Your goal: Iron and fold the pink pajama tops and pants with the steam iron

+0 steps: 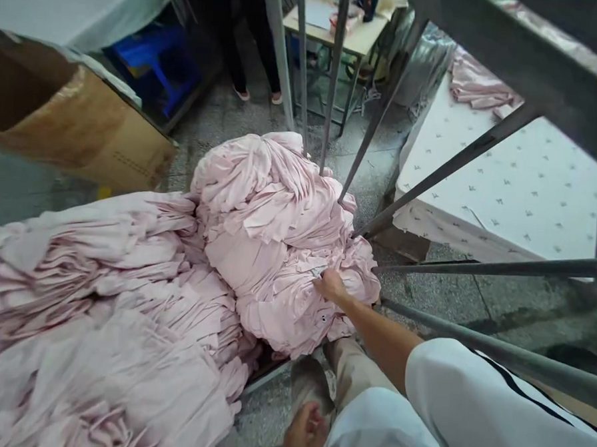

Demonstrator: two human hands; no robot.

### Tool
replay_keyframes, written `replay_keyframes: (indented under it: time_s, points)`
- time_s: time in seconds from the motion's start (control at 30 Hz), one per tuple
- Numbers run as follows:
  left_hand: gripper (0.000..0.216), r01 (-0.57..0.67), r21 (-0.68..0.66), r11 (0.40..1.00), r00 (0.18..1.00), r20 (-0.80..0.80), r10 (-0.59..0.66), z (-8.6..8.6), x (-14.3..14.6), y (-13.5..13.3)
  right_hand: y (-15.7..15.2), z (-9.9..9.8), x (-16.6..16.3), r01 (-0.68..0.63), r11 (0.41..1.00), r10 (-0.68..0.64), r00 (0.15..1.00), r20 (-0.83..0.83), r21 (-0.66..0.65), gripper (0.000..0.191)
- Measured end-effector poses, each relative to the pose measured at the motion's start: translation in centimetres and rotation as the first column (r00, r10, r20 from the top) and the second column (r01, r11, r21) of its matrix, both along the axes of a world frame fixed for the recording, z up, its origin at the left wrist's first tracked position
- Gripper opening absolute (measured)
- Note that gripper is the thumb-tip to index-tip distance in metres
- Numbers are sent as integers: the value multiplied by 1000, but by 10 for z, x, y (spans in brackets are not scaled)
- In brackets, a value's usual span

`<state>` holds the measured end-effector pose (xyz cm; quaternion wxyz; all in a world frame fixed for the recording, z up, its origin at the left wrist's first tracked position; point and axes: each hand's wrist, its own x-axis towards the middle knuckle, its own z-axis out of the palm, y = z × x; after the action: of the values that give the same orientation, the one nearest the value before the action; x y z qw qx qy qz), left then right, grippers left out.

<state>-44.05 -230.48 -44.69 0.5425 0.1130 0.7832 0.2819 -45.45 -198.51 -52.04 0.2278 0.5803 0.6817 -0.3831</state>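
Pale pink fabric lies in a large loose heap at the centre, banked against a second heap of folds to the left, and both sit low over the speckled concrete floor. The right hand rests on the near side of the centre heap, its fingers bunched into a fold, though whether they grip or only press is hard to tell. The left hand hangs low beside the person's leg, loosely curled, with nothing visible in it. Thin grey metal rods slant just beside the heap's right edge, so a hard tug could snag the cloth on them. Pulling from low in the heap could also slide the unsupported folds onto the floor, soiling them.
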Motion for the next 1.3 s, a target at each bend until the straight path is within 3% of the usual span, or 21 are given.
replay_keyframes:
  time_s: [0.13, 0.33, 0.4, 0.47, 0.53, 0.63, 0.67, 0.73, 0.8, 0.83, 0.93, 1.0, 1.07, 1.13, 1.2, 1.3]
  points:
    - [35, 195, 155, 969, 981, -53, -189, -18, -38, 54, -15, 9, 11, 73, 997, -74, 997, -36, -18, 49]
    - [37, 253, 266, 930, 947, -263, -182, -36, -117, 118, -115, 54, 74, 80, 995, -89, 978, -191, -56, 50]
    - [51, 411, 307, 858, 884, -365, -293, -41, -130, 132, -141, 61, 90, 55, 997, -65, 980, -188, -60, 47]
    - [64, 614, 258, 746, 756, -461, -464, -46, -133, 144, -150, 66, 96, 16, 999, -22, 990, -140, -43, 41]
    - [68, 710, 164, 685, 659, -498, -564, -54, -129, 151, -142, 71, 90, -15, 1000, 14, 997, -72, -15, 32]
    - [69, 650, 112, 751, 674, -541, -502, -67, -119, 153, -110, 84, 60, -130, 981, 142, 987, -81, 141, 28]
    - [66, 617, 127, 776, 692, -556, -460, -71, -116, 151, -96, 87, 46, -232, 949, 263, 956, -131, 214, 32]
    - [53, 578, 170, 798, 717, -573, -397, -77, -113, 145, -67, 85, 23, -473, 821, 554, 797, -242, 320, 39]
    - [44, 570, 208, 795, 732, -568, -376, -80, -112, 138, -41, 72, 17, -612, 723, 690, 659, -299, 321, 37]
    - [43, 566, 218, 795, 738, -563, -371, -80, -112, 135, -31, 64, 23, -614, 729, 684, 666, -299, 302, 31]
    - [45, 529, 244, 813, 768, -545, -336, -76, -110, 129, -18, 45, 69, -420, 855, 498, 827, -259, 305, 27]
    - [40, 516, 265, 814, 785, -526, -326, -74, -108, 127, -17, 49, 100, -340, 895, 412, 877, -247, 288, 26]
    - [39, 539, 268, 799, 780, -516, -353, -72, -106, 126, -16, 63, 108, -363, 909, 398, 902, -165, 206, 22]
    - [38, 571, 250, 782, 760, -522, -387, -71, -105, 125, -10, 77, 88, -410, 898, 422, 905, -48, 159, 22]
    - [35, 585, 223, 780, 742, -535, -403, -70, -104, 124, 0, 81, 48, -475, 863, 491, 869, -68, 170, 26]
    - [28, 590, 175, 788, 722, -552, -418, -69, -103, 126, 15, 63, -8, -634, 772, 629, 751, -202, 45, 27]
